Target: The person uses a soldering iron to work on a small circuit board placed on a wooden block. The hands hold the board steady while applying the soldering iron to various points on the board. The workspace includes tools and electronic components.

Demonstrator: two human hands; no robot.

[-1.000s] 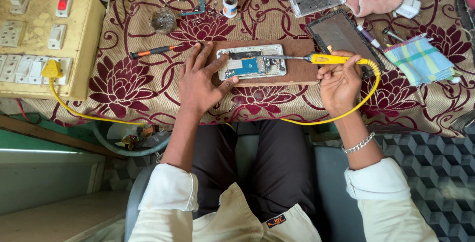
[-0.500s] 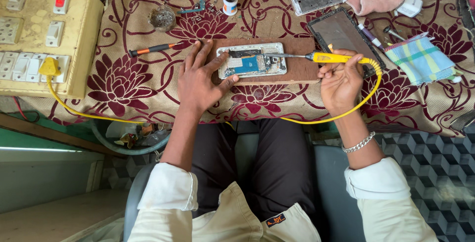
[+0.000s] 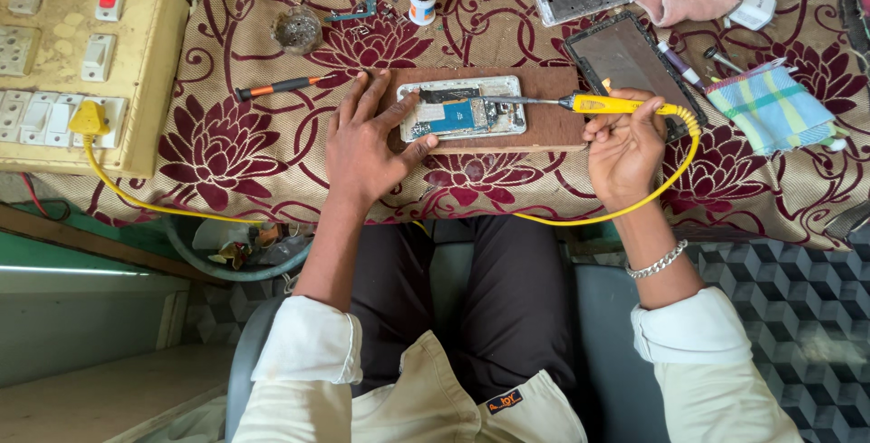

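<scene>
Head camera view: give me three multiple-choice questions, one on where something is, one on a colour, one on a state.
1. Where does the opened phone lie?
A. on the brown board
B. on the switchboard
C. on the lap

2. What colour is the soldering iron handle?
A. green
B. yellow
C. white

3. What is the left hand doing?
A. gripping a screwdriver
B. hanging off the table
C. pressing the phone's edge

Key: 1 A, the board shows under the phone. 2 B, handle and cord are yellow. 3 C, its fingers lie spread at the phone's left end.

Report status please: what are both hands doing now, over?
Left hand flat, steadying opened phone on wooden board. Right hand grips yellow soldering iron, tip over the phone. Screwdriver lies nearby, clear of hands.
</scene>
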